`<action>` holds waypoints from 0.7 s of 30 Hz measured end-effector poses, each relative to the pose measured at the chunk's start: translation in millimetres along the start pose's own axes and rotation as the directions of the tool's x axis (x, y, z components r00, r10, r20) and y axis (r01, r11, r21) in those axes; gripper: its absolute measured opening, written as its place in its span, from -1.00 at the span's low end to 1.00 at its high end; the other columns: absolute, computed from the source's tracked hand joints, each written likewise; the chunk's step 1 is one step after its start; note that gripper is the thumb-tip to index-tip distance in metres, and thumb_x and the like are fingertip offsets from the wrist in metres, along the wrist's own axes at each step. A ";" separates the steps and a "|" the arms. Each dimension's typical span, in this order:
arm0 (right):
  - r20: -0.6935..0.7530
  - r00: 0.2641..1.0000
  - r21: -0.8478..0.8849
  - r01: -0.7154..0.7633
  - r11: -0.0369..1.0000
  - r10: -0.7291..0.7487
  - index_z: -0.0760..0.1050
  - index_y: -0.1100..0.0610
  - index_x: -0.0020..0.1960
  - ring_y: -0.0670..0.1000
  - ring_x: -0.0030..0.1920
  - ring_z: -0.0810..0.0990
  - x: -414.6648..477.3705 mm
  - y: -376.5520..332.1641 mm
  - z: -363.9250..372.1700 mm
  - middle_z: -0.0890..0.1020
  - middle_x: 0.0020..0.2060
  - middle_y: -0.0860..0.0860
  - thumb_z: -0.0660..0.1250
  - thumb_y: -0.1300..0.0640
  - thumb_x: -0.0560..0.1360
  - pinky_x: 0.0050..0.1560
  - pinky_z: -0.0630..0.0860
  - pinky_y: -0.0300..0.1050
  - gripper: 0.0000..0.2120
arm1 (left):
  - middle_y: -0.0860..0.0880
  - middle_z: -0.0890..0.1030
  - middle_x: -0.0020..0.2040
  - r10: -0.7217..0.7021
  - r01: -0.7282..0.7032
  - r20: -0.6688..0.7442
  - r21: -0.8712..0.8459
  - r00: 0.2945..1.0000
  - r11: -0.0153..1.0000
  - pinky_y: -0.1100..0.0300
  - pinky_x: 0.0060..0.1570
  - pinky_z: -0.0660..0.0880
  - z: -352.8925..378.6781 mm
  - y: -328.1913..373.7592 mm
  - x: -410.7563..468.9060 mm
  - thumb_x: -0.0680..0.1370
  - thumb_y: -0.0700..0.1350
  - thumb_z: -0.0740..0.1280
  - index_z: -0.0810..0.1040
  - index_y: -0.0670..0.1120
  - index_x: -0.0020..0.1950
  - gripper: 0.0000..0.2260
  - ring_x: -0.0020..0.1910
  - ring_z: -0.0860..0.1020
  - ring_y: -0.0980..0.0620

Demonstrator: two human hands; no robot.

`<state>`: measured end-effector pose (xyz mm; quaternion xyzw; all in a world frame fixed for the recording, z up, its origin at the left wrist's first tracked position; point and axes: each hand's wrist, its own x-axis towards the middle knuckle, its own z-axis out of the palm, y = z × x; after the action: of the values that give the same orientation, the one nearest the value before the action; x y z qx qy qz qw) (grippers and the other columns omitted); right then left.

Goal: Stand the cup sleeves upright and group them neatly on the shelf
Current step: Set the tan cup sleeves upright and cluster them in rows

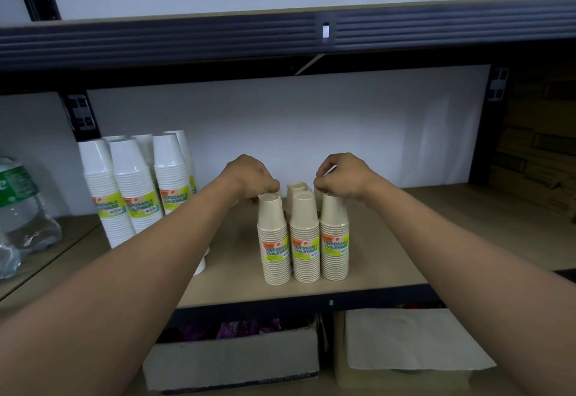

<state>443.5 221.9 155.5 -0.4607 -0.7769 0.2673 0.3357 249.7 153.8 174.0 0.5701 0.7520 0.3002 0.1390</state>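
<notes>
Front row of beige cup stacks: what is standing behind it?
One more beige stack stands upright behind the middle of the front row. The left hand and right hand cover the spots behind its two ends, so any others there cannot be counted.

The beige cups (304,224) form finely ribbed stacks, each with a lime-green and yellow label (305,249) with an orange patch and blue-green lettering. The white cups (131,183) carry the same labels. The shelf (389,239) is pale tan, its beam (187,43) dark navy and ridged. The bottle (28,218) is clear, banded green. The packets (237,328) are purple, their box (233,361) white.
</notes>
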 end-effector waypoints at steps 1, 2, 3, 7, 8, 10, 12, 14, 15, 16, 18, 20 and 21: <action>0.001 1.000 -0.010 0.002 1.000 -0.002 0.60 0.13 0.01 -0.06 -0.20 0.61 -0.2 0.2 -0.3 0.65 -0.16 -0.01 0.38 0.19 0.42 -0.09 0.60 -0.12 -0.84 | -0.11 0.67 -0.04 0.006 -0.006 0.000 0.004 1.000 1.000 -0.08 0.00 0.64 0.2 0.0 -0.3 0.43 -0.08 0.45 0.68 -0.18 -0.07 -0.82 -0.04 0.67 -0.11; 0.001 1.000 -0.014 0.003 1.000 -0.003 0.60 0.12 0.01 -0.06 -0.19 0.61 -0.2 0.3 -0.6 0.65 -0.16 -0.01 0.38 0.19 0.42 -0.10 0.60 -0.12 -0.84 | -0.11 0.67 -0.03 0.010 -0.010 0.000 0.010 1.000 1.000 -0.08 0.01 0.64 0.4 0.2 -0.3 0.43 -0.08 0.45 0.68 -0.17 -0.07 -0.82 -0.04 0.67 -0.10; 0.001 1.000 -0.011 0.004 1.000 -0.004 0.60 0.12 0.01 -0.07 -0.20 0.61 0.0 0.7 -0.9 0.65 -0.15 -0.01 0.38 0.19 0.43 -0.13 0.59 -0.15 -0.84 | -0.11 0.68 -0.03 0.014 -0.014 -0.001 0.015 1.000 1.000 -0.08 0.01 0.64 0.6 0.3 -0.5 0.44 -0.07 0.45 0.68 -0.17 -0.06 -0.81 -0.04 0.67 -0.10; -0.014 1.000 -0.002 0.009 1.000 -0.009 0.61 0.12 0.00 -0.12 -0.21 0.60 1.0 2.5 -0.6 0.65 -0.12 -0.03 0.39 0.19 0.43 -0.20 0.56 -0.23 -0.85 | -0.10 0.68 -0.04 0.035 -0.034 -0.013 0.028 0.999 0.999 -0.07 0.02 0.64 2.8 1.2 -1.6 0.45 -0.06 0.45 0.68 -0.17 -0.05 -0.80 -0.06 0.67 -0.09; -0.017 1.000 -0.004 0.007 1.000 -0.007 0.61 0.12 0.00 -0.12 -0.19 0.60 1.1 3.2 -0.5 0.65 -0.12 -0.04 0.39 0.18 0.43 -0.18 0.56 -0.21 -0.85 | -0.10 0.68 -0.03 0.037 -0.037 -0.010 0.026 0.999 0.999 -0.07 0.02 0.64 3.0 1.2 -1.9 0.45 -0.06 0.45 0.68 -0.17 -0.04 -0.80 -0.06 0.67 -0.08; -0.006 1.000 0.002 0.001 1.000 -0.001 0.62 0.12 -0.01 -0.08 -0.14 0.61 1.4 4.4 -0.2 0.66 -0.12 -0.03 0.38 0.17 0.42 -0.11 0.58 -0.15 -0.84 | -0.09 0.67 -0.03 0.037 -0.037 0.001 0.021 0.999 0.999 -0.08 0.02 0.64 2.3 0.8 -2.4 0.46 -0.05 0.45 0.67 -0.16 -0.03 -0.80 -0.05 0.66 -0.09; 0.021 1.000 0.018 -0.008 1.000 0.007 0.62 0.12 -0.01 -0.04 -0.10 0.61 2.0 4.8 0.0 0.66 -0.11 -0.02 0.36 0.16 0.42 -0.04 0.61 -0.07 -0.84 | -0.08 0.66 -0.02 0.036 -0.036 0.009 0.010 0.999 0.999 -0.07 0.02 0.64 0.5 -0.2 -2.8 0.46 -0.06 0.45 0.67 -0.15 -0.03 -0.81 -0.05 0.66 -0.09; 0.041 0.999 0.034 -0.017 0.999 0.016 0.62 0.11 -0.01 -0.01 -0.08 0.62 2.1 4.7 -0.4 0.66 -0.13 -0.01 0.35 0.15 0.42 -0.02 0.61 -0.04 -0.84 | -0.06 0.64 -0.01 0.031 -0.031 0.018 -0.018 0.999 0.999 -0.02 -0.01 0.65 -0.9 -0.6 -3.7 0.46 -0.08 0.45 0.66 -0.15 -0.02 -0.83 -0.05 0.65 -0.07; 0.047 0.999 0.048 -0.025 0.999 0.022 0.62 0.10 -0.02 -0.01 -0.08 0.63 2.1 4.7 -0.5 0.66 -0.13 -0.01 0.36 0.14 0.42 0.00 0.62 -0.02 -0.84 | -0.05 0.63 0.01 0.030 -0.030 0.022 -0.032 0.999 0.999 0.02 -0.03 0.65 -1.5 -1.1 -4.3 0.47 -0.09 0.45 0.65 -0.14 0.00 -0.82 -0.04 0.63 -0.06; 0.054 0.998 0.068 -0.034 0.997 0.031 0.62 0.09 -0.02 -0.02 -0.10 0.64 1.8 4.3 -0.8 0.66 -0.13 -0.02 0.36 0.12 0.42 0.02 0.62 0.01 -0.84 | -0.04 0.61 0.03 0.031 -0.030 0.024 -0.042 0.999 0.999 0.05 -0.03 0.65 -2.0 -1.6 -5.0 0.48 -0.08 0.44 0.65 -0.14 0.03 -0.82 -0.02 0.62 -0.05; 0.060 0.997 0.101 -0.049 0.994 0.043 0.61 0.08 -0.02 -0.06 -0.15 0.65 -0.1 3.0 -1.7 0.66 -0.11 -0.02 0.36 0.10 0.41 0.03 0.62 0.02 -0.83 | -0.04 0.59 0.07 0.031 -0.030 0.013 -0.061 0.999 0.998 0.07 -0.01 0.64 -3.1 -3.1 -6.8 0.50 -0.06 0.43 0.63 -0.13 0.06 -0.80 0.03 0.60 -0.05; 0.058 0.997 0.102 -0.058 0.993 0.053 0.61 0.07 -0.02 -0.07 -0.16 0.64 -2.5 1.8 -3.3 0.65 -0.11 -0.03 0.37 0.08 0.42 -0.07 0.59 -0.06 -0.84 | -0.05 0.59 0.10 0.027 -0.027 -0.001 -0.077 1.000 0.997 0.07 0.01 0.64 -4.8 -5.2 -8.3 0.51 -0.04 0.43 0.62 -0.13 0.08 -0.78 0.05 0.60 -0.08; 0.058 0.997 0.094 -0.060 0.994 0.054 0.61 0.07 -0.02 -0.07 -0.15 0.63 -4.1 1.4 -3.9 0.65 -0.11 -0.04 0.36 0.08 0.42 -0.12 0.55 -0.09 -0.84 | -0.05 0.58 0.10 0.026 -0.026 -0.007 -0.080 1.000 0.996 0.06 0.02 0.63 -5.5 -6.5 -9.0 0.51 -0.03 0.43 0.62 -0.13 0.08 -0.77 0.05 0.61 -0.10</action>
<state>448.7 219.3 155.8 -0.4585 -0.7588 0.3264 0.3278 244.4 142.7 173.1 0.5730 0.7323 0.3334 0.1555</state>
